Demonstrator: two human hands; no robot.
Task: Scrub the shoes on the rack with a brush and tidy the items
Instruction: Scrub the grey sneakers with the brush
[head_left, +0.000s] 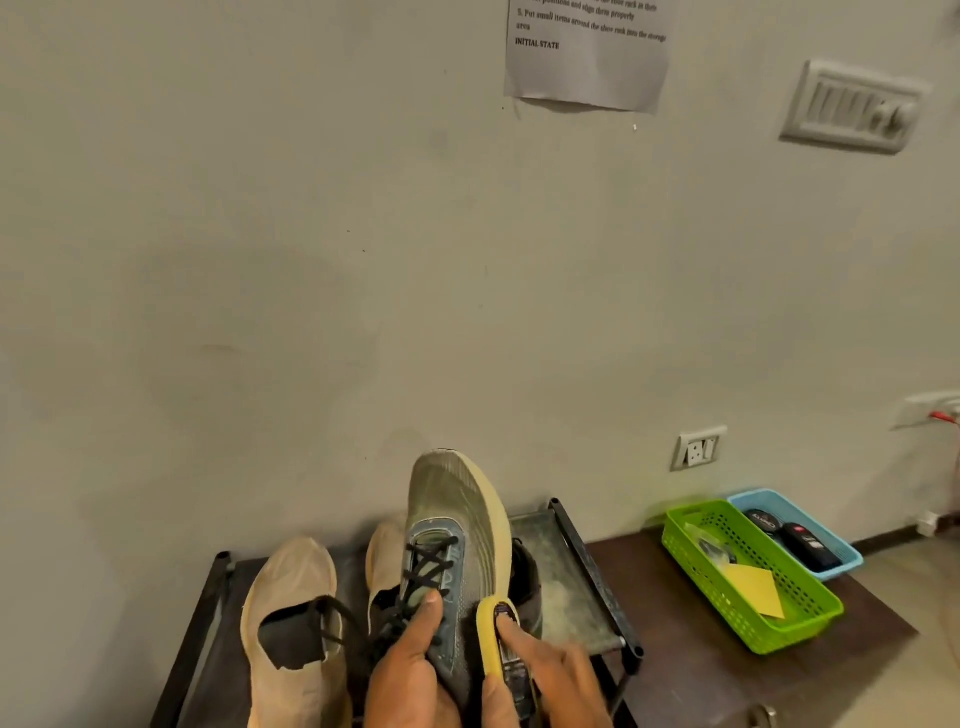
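Broadly, the black shoe rack (597, 566) stands against the wall, with a pair of tan knit shoes (291, 613) on its top shelf and a green basket (748, 582) and blue basket (810, 525) well off to its right. Above the rack, a grey-green laced sneaker (452, 519) is held toe-up, its pale sole edge turned right. The left hand (410, 670) grips it around the laced midfoot, thumb on the tongue. The right hand (540, 675) grasps a yellow brush (496, 639) laid against the sneaker's side near the heel. The sneaker looks light, with a soft mesh upper that would give under pressure, so the firmer sole and heel seem the better places to hold. A sheet of paper (587, 52) on the wall reads "INITIAL STATE" and partly "Put small items around the shoe rack"; the brush label is unreadable.
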